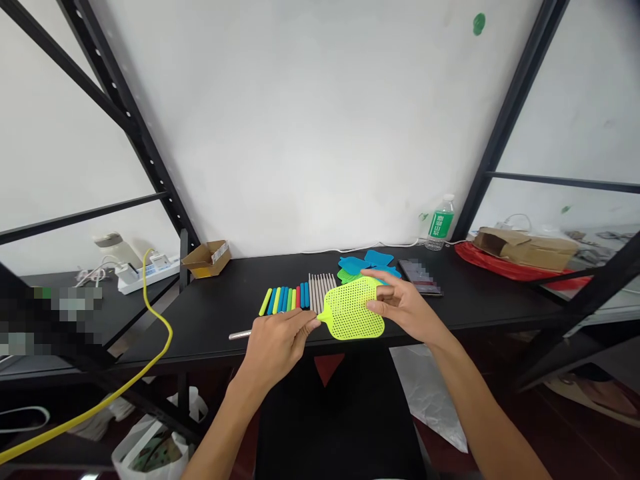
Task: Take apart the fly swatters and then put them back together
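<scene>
A yellow-green perforated fly swatter head (354,310) is held between both hands above the desk's front edge. My right hand (403,303) grips its right side between thumb and fingers. My left hand (280,340) is closed at the swatter's narrow neck, around a thin metal rod (240,335) whose end sticks out to the left. Whether the rod sits inside the neck is hidden by the fingers. Behind my left hand lies a row of coloured grip tubes (285,300), and beside them several metal rods (320,287). Blue swatter heads (353,265) and a green one (345,276) lie behind the held head.
On the black desk (210,313) stand a small open cardboard box (206,259) at left and a water bottle (441,223) at back right. A dark flat phone-like thing (420,277) lies right of the heads. A yellow cable (160,353) hangs at left; black shelf posts flank both sides.
</scene>
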`<act>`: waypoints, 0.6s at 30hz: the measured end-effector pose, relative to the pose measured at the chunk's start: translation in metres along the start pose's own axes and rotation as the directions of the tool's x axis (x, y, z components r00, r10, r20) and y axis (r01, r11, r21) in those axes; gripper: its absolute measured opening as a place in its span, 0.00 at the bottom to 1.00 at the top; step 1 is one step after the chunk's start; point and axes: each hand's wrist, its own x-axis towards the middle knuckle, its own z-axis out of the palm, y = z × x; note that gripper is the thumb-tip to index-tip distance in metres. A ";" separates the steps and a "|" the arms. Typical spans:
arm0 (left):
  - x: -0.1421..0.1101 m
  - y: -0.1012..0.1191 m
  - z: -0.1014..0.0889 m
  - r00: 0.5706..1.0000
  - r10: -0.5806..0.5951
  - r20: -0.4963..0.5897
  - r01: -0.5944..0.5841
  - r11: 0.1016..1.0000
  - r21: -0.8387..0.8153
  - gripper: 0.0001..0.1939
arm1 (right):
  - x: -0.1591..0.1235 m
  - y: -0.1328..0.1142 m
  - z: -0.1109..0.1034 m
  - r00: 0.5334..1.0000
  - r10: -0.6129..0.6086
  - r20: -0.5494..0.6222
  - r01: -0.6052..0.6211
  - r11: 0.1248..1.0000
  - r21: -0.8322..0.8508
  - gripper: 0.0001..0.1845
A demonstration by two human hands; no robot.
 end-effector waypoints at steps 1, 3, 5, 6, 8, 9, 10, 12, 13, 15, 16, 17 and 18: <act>0.000 0.001 0.000 1.000 -0.013 0.015 0.014 1.000 -0.009 0.15 | 0.000 0.000 -0.001 1.000 -0.024 -0.004 0.024 0.999 -0.044 0.28; 0.002 0.002 -0.002 0.998 -0.042 0.049 0.043 0.998 -0.037 0.16 | 0.000 0.000 -0.002 0.998 -0.062 -0.027 0.058 0.991 -0.124 0.18; 0.004 0.004 -0.004 0.994 -0.067 0.087 0.073 0.995 -0.066 0.18 | -0.002 -0.001 -0.004 0.993 -0.089 -0.081 0.070 0.974 -0.213 0.13; 0.005 0.006 -0.005 0.991 -0.081 0.108 0.089 0.993 -0.075 0.19 | -0.002 -0.002 -0.004 0.989 -0.103 -0.107 0.072 0.963 -0.259 0.12; 0.007 0.008 -0.008 0.982 -0.114 0.149 0.127 0.988 -0.082 0.21 | -0.004 -0.004 -0.004 0.981 -0.140 -0.137 0.089 0.941 -0.326 0.11; 0.008 0.009 -0.009 0.976 -0.133 0.171 0.148 0.985 -0.083 0.22 | -0.004 -0.005 -0.003 0.976 -0.165 -0.144 0.107 0.933 -0.344 0.10; 0.009 0.010 -0.010 0.970 -0.150 0.193 0.169 0.982 -0.086 0.22 | -0.004 -0.005 -0.003 0.970 -0.191 -0.151 0.128 0.927 -0.352 0.10; 0.010 0.012 -0.012 0.957 -0.176 0.230 0.204 0.973 -0.105 0.22 | -0.004 -0.006 -0.001 0.957 -0.234 -0.169 0.164 0.923 -0.349 0.10; 0.010 0.013 -0.013 0.952 -0.183 0.244 0.217 0.969 -0.119 0.22 | -0.004 -0.006 -0.001 0.952 -0.251 -0.178 0.178 0.921 -0.346 0.10; 0.011 0.013 -0.014 0.944 -0.193 0.267 0.241 0.957 -0.159 0.23 | -0.003 -0.005 0.000 0.942 -0.282 -0.183 0.207 0.915 -0.345 0.10; 0.011 0.014 -0.015 0.941 -0.198 0.275 0.253 0.950 -0.181 0.22 | -0.003 -0.004 0.000 0.936 -0.300 -0.183 0.224 0.911 -0.346 0.09; 0.011 0.014 -0.016 0.937 -0.205 0.281 0.266 0.943 -0.200 0.22 | -0.003 -0.003 0.000 0.931 -0.315 -0.183 0.239 0.907 -0.347 0.09; 0.012 0.014 -0.017 0.934 -0.213 0.288 0.280 0.936 -0.215 0.22 | -0.003 -0.003 0.000 0.927 -0.329 -0.182 0.252 0.903 -0.348 0.09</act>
